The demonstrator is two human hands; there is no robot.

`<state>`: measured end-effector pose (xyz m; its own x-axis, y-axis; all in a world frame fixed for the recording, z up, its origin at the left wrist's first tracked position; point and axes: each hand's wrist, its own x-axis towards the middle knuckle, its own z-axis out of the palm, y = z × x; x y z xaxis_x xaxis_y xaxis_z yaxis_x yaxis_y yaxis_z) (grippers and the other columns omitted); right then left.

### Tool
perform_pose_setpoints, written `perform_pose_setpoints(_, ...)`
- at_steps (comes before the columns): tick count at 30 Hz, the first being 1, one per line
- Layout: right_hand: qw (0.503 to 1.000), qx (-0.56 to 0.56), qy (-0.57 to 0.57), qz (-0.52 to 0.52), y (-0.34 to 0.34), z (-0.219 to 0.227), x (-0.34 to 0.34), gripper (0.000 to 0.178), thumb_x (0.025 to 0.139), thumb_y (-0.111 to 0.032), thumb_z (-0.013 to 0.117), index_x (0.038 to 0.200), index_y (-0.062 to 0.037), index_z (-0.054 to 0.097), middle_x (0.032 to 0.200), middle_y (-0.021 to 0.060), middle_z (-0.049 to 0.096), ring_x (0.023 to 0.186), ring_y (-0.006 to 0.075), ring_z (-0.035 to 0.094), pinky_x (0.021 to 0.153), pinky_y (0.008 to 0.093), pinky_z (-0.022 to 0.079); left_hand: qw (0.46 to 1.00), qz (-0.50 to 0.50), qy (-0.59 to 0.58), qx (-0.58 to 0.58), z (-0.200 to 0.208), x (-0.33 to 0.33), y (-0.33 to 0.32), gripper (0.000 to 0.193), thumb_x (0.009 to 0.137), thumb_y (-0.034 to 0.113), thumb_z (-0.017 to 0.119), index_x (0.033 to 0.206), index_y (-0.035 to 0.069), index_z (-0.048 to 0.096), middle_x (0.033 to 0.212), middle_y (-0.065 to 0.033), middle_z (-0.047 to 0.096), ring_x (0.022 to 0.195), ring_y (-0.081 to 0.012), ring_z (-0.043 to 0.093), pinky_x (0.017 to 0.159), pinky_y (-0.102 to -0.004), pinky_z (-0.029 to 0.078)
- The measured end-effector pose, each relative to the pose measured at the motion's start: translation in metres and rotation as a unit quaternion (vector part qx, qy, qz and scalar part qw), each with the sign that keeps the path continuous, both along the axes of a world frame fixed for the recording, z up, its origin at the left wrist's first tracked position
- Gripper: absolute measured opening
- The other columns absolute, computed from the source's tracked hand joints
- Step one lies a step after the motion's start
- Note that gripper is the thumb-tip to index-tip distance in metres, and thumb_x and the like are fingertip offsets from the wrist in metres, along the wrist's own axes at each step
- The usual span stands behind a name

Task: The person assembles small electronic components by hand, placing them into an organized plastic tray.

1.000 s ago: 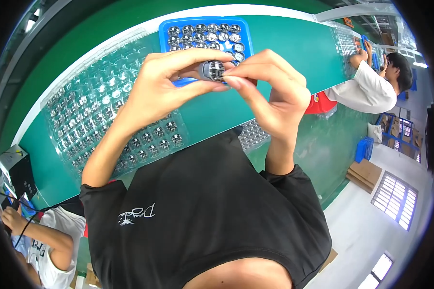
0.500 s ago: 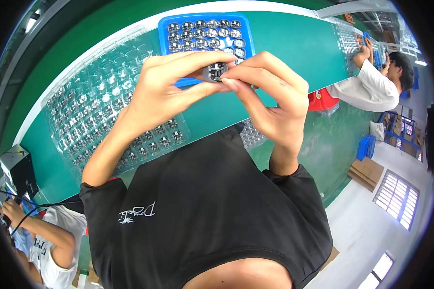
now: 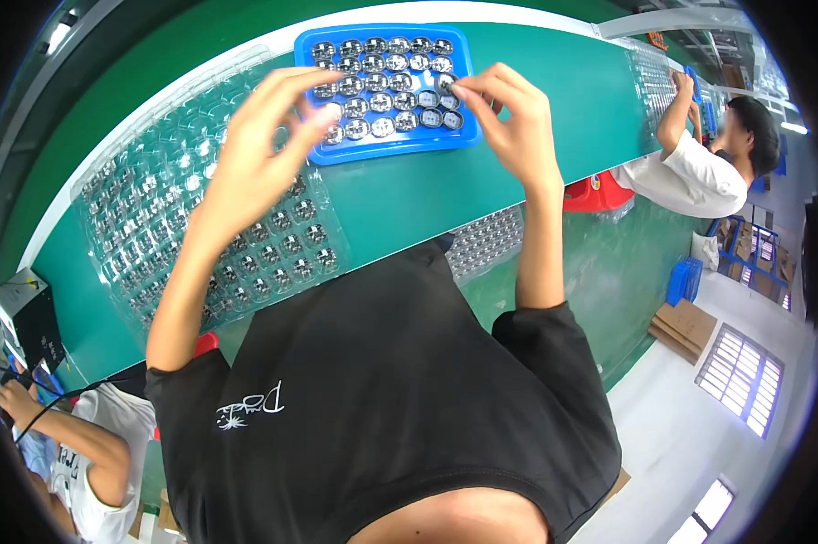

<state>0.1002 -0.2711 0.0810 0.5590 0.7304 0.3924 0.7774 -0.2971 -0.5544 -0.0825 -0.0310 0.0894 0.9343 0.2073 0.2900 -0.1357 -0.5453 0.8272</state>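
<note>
A blue tray (image 3: 393,151) on the green bench holds rows of small round parts (image 3: 374,83) with dark cases and circuit-board faces; several at its right side (image 3: 431,119) show a plainer pale face. Thumb and fingers of my right hand (image 3: 520,130) pinch one such round part (image 3: 445,84) at the tray's right edge. Whether that part touches the tray floor I cannot tell. My left hand (image 3: 262,150) hovers over the tray's left edge with thumb and fingers apart, holding nothing. It hides part of the tray's left column and of the clear plastic blister trays (image 3: 169,195).
Stacked blister trays filled with similar parts cover the bench's left side. A black box (image 3: 30,317) stands at the far left, near a co-worker (image 3: 92,453) with cables. Another co-worker (image 3: 690,172) sits right, by a red stool (image 3: 598,193). Another filled tray (image 3: 486,243) lies below the bench edge.
Both hands were together around the round part in front of the tray. My left hand has let go and moved left; my right hand has carried the part up to the tray's right side.
</note>
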Motion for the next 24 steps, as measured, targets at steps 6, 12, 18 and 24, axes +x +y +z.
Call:
perform_pose_setpoints(6,0.995,-0.064,-0.068,0.041,0.015,-0.03,0.032,0.009,0.091,-0.009,0.076,0.098,-0.0046,0.079,0.085,0.0056,0.066,0.071,0.0205,0.064,0.065,0.0333,0.051,0.994,0.075,0.058,-0.053,0.003,-0.041,0.041,0.025,0.108,0.018,0.056,0.113,0.0,0.072,0.11,-0.0068,0.07,0.091,-0.012,0.062,0.08,-0.0266,0.049)
perform_pose_setpoints(12,0.99,-0.098,-0.095,0.046,0.018,-0.037,0.036,0.011,0.09,-0.012,0.077,0.099,-0.0055,0.079,0.087,0.0062,0.067,0.074,0.0222,0.066,0.068,0.0355,0.053,0.978,0.19,0.045,-0.073,-0.011,-0.085,0.072,0.029,0.11,0.019,0.053,0.111,-0.002,0.072,0.109,-0.0055,0.071,0.088,-0.0094,0.059,0.079,-0.0249,0.047)
perform_pose_setpoints(18,0.983,-0.164,-0.081,0.03,0.022,-0.019,0.022,0.014,0.09,-0.014,0.077,0.102,-0.0057,0.077,0.09,0.0071,0.065,0.073,0.0225,0.067,0.068,0.0342,0.055,0.969,0.232,0.063,0.051,-0.01,-0.112,0.075,0.015,0.103,0.01,0.065,0.111,0.0,0.072,0.103,-0.0045,0.07,0.087,-0.0094,0.059,0.076,-0.0243,0.046)
perform_pose_setpoints(24,0.991,-0.031,-0.016,0.128,0.078,-0.003,-0.062,0.017,0.089,-0.016,0.078,0.103,-0.0077,0.075,0.091,0.0083,0.063,0.08,0.0265,0.067,0.071,0.0356,0.054,0.967,0.159,0.162,0.112,-0.003,-0.124,0.056,0.02,0.086,0.006,0.079,0.106,0.004,0.074,0.103,-0.009,0.068,0.095,-0.0258,0.063,0.081,-0.0349,0.05)
